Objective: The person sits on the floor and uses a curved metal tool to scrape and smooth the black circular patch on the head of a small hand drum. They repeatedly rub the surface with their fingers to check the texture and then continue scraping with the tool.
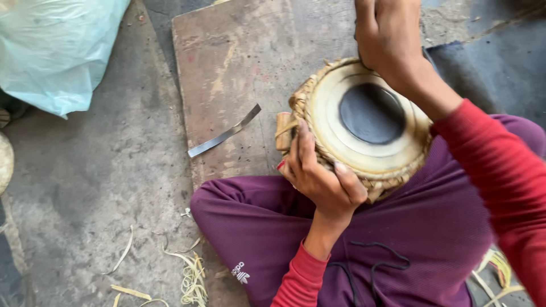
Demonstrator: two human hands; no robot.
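On lap: drum gripped by left hand, right hand; metal strip on board beside.

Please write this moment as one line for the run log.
left hand: grips drum near rim | right hand: on far rim | drum: on lap | metal strip: lies apart on wooden board

A pale blue-green plastic bag is lying at the top left, on the grey floor. It is bulging, crumpled and translucent, and is being cut off by the frame's top and left edges. No printed label is being made out on it. No signs or screens are being shown.
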